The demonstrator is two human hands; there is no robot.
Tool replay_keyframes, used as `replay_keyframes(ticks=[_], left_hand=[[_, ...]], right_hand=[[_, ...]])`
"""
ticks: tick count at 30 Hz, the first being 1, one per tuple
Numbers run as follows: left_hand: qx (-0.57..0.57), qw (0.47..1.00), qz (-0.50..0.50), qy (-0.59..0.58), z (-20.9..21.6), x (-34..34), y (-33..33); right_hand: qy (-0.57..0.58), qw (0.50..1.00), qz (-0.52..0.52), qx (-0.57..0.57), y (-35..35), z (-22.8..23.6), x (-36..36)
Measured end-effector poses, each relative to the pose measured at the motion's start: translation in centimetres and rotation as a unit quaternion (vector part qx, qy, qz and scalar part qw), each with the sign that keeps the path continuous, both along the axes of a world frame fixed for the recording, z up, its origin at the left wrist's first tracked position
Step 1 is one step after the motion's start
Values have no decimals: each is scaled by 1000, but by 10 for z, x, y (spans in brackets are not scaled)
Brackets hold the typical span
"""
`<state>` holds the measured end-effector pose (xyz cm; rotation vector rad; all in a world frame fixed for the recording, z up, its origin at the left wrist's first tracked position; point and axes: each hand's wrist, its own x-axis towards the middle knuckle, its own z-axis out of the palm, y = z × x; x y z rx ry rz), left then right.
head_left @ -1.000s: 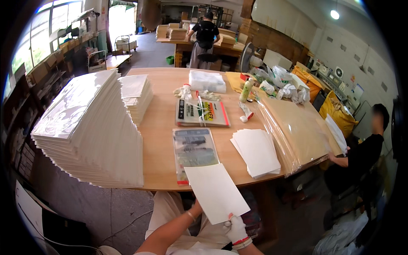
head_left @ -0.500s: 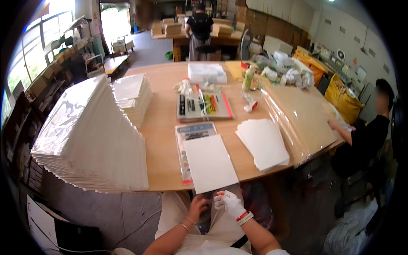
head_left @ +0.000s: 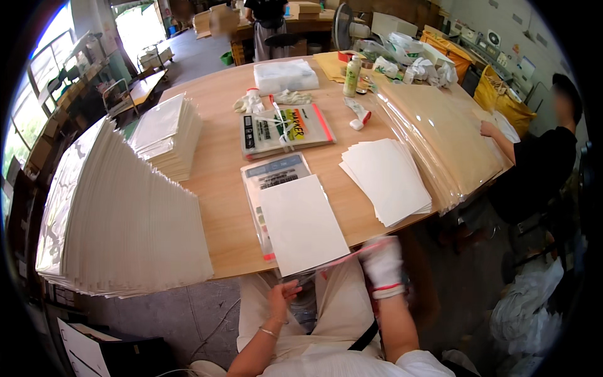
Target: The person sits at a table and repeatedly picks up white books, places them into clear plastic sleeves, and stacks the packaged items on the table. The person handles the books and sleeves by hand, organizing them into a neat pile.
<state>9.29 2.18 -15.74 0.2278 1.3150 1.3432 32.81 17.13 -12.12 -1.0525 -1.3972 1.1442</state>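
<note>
White cards or sheets (head_left: 303, 223) lie at the table's front edge, over a printed clear plastic bag (head_left: 256, 188). A thin pinkish-red strip (head_left: 339, 261) runs from the clear plastic below the sheet's near edge up to my right hand (head_left: 383, 264). That hand wears a white glove, is smeared by motion, and appears closed on the strip. My left hand (head_left: 284, 300), bare with a bracelet at the wrist, is just below the table edge, beside the plastic. Its fingers are apart and loosely bent, with nothing visible in them.
Tall stacks of clear-wrapped white sheets (head_left: 125, 220) fill the left side. Fanned white sheets (head_left: 388, 179) lie right, beside a plastic-covered brown stack (head_left: 446, 138). Farther back are a printed packet (head_left: 292, 129), gloves (head_left: 250, 102) and a bottle (head_left: 352, 76). A person (head_left: 534, 157) works at right.
My right hand has moved right and up from the sheet's near edge, drawing the pinkish-red strip out. My left hand stays near the edge. The head view has shifted down.
</note>
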Motion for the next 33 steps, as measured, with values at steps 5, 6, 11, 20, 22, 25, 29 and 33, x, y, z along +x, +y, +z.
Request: replay_keyframes(ticks=[5,6,11,20,22,25,29,33], left_hand=[[19,990,-110,88,-22,-17,-9],[38,968,-83,235,-24,-19,-12],[118,571,-83,808,28,-28,1],[256,629,-216,702,31,-52,27],[143,667,-224,696,28,-49,34],[60,718,-162,674,18,-46,37],[-66,945,-66,313,-5,-45,19],[-29,994,-66,81,17,-39,25]], right_hand=[[-695,685,-115,-187,9,-86,195],[-725,671,0,-156,-13,-99,199],[-533,840,102,-2,-19,-44,82],[-278,906,239,211,23,10,12],[-384,890,154,193,19,0,4],[-415,895,40,158,7,-12,-9],[-378,925,-39,8,-4,-3,-21],[-131,983,10,-126,-9,-32,-23]])
